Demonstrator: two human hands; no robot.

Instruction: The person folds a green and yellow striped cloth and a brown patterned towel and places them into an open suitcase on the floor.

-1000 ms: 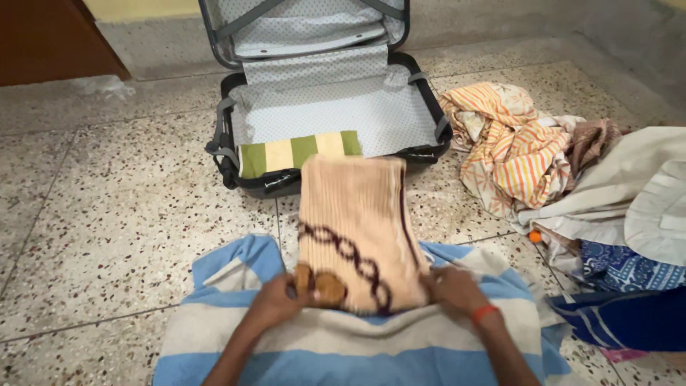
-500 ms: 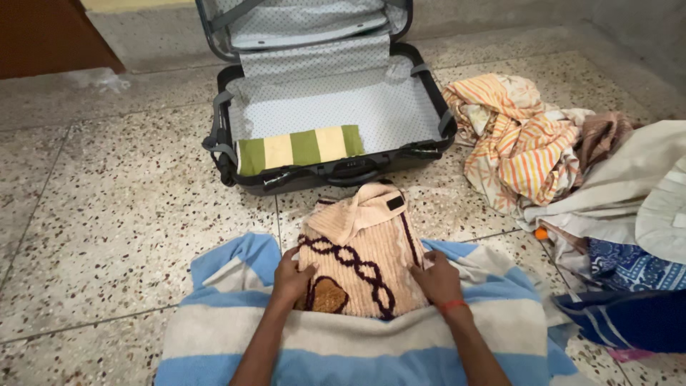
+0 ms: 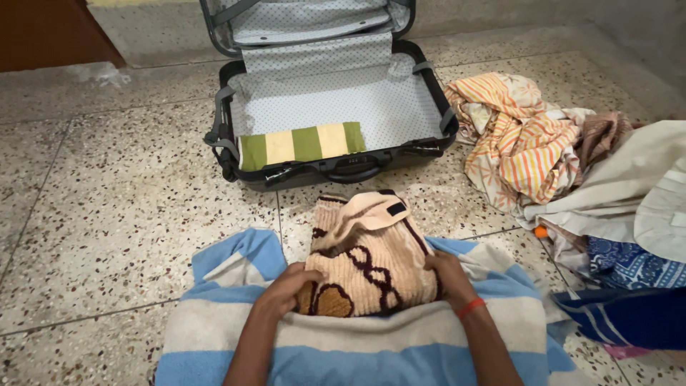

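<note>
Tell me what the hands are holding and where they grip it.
Both hold the folded beige towel: left hand at its lower left edge, right hand at its right edge.

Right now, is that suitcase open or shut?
Open: the suitcase lies flat, lid propped up, its dotted lining showing, with one striped folded cloth inside.

Ribbed knit sweater (image 3: 368,264); soft terry towel (image 3: 343,343); speckled stone floor (image 3: 107,214).

Even soft indoor light, sharp, faint shadows.
</note>
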